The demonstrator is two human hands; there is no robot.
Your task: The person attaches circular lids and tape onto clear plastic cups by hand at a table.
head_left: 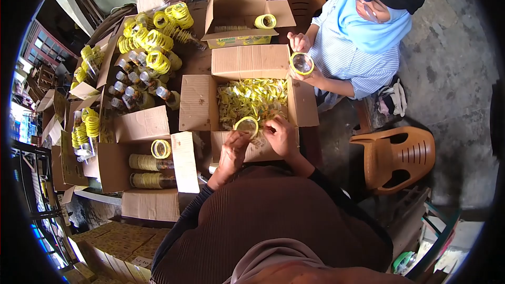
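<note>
Cardboard box [197,102] w/ yellow labels [252,97], co-worker [350,47] opposite

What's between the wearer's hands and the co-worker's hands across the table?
Head view: the open cardboard box full of yellow labels lies between the left hand, right hand and the co-worker's hands.

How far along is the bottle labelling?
Done: bottles with yellow bands lie in the left box, more stand behind. In hand: left hand and right hand hold one bottle. Left: the middle box holds many loose yellow labels.
</note>
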